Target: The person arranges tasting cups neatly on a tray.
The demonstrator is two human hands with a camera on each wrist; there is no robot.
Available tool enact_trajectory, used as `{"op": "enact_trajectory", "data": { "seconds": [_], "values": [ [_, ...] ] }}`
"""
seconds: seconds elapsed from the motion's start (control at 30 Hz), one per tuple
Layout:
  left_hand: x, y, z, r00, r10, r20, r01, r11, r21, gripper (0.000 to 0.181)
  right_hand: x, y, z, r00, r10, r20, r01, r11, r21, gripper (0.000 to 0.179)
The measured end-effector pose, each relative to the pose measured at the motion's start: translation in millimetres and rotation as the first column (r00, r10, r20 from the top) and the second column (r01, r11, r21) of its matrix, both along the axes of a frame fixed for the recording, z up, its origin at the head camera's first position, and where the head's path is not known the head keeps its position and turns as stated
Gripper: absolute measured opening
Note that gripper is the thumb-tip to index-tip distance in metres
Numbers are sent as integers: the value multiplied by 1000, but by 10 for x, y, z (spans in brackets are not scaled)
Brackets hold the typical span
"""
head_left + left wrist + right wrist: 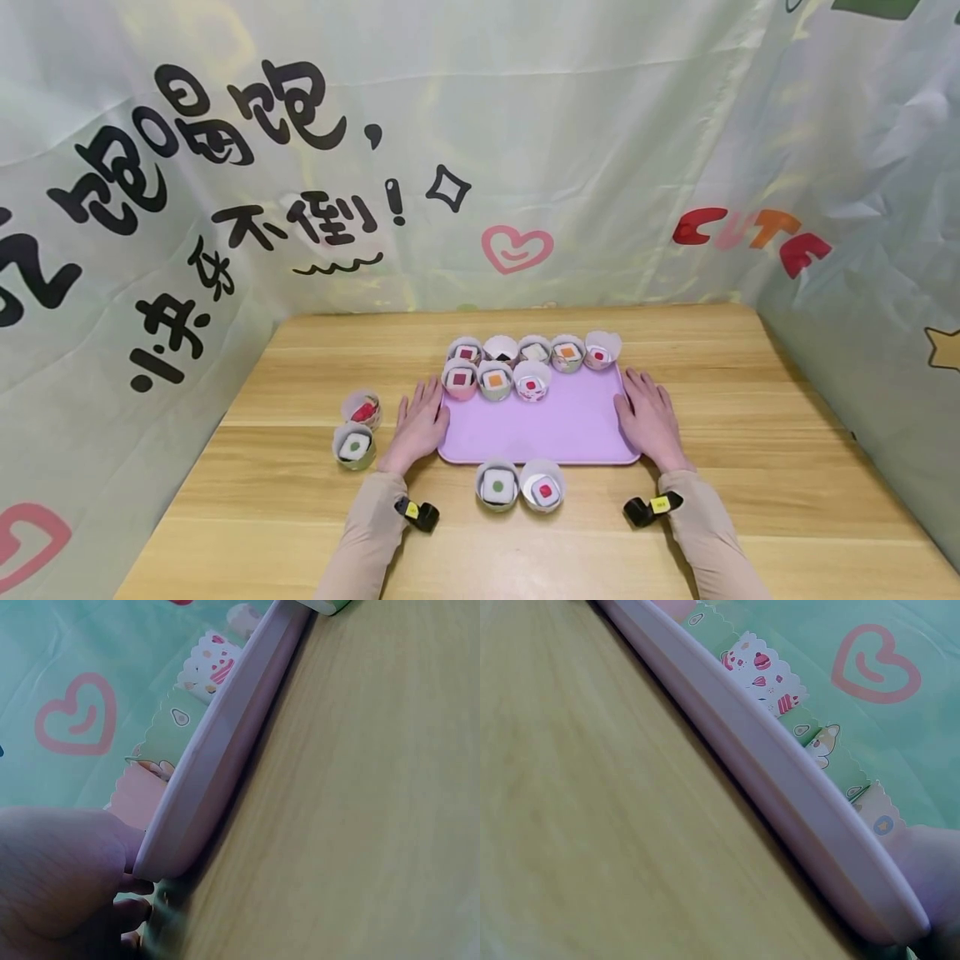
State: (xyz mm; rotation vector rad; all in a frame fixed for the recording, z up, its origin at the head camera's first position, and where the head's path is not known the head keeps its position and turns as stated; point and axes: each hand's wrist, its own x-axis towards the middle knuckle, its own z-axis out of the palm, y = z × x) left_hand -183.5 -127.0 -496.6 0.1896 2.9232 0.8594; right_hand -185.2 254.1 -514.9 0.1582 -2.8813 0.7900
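A lilac tray [573, 425] lies on the table with several paper cups [495, 381] in two rows at its back; each holds a small block or piece. At the tray's left end rests my left hand [415, 427], fingers stretched forward and thumb side against the rim. My right hand [651, 418] lies likewise along the right end, touching the edge. Parts of the left hand [64, 881] and right hand [934, 881] show beside the tray's corners in the wrist views, where the undersides of the fingers are mostly hidden.
Two paper cups [497, 485] stand just in front of the tray, side by side. Left of my left hand are two more cups [354, 446], one behind the other. A printed cloth [517, 167] rises behind the wooden table [757, 433] and along both sides.
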Motion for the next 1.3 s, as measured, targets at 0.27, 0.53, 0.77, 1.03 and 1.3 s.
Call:
{"op": "enact_trajectory", "data": {
  "seconds": [0.27, 0.53, 0.77, 1.03, 1.3],
  "values": [
    [-6, -8, -8, 1000, 0, -10, 0, 1000, -9, 57, 0, 1, 1, 1000, -1, -4, 1, 1000, -11, 54],
    [10, 8, 1, 999, -3, -33, 3, 1000, 17, 58, 7, -20, 2, 983, -56, -177, 10, 968, -251, 44],
    [-2, -1, -18, 1000, -2, -25, 1, 1000, -4, 57, 36, -77, 68, 955, -24, -295, -82, 937, -340, 37],
    [-24, -9, -25, 1000, -3, -16, 2, 1000, -13, 57, 171, -273, 367, 919, 364, -151, -394, 860, -325, 32],
    [-3, -7, -12, 1000, -1, -6, 1, 1000, -1, 58, 324, -390, 576, 698, 712, 72, -650, 673, -352, 52]
  ]
}}
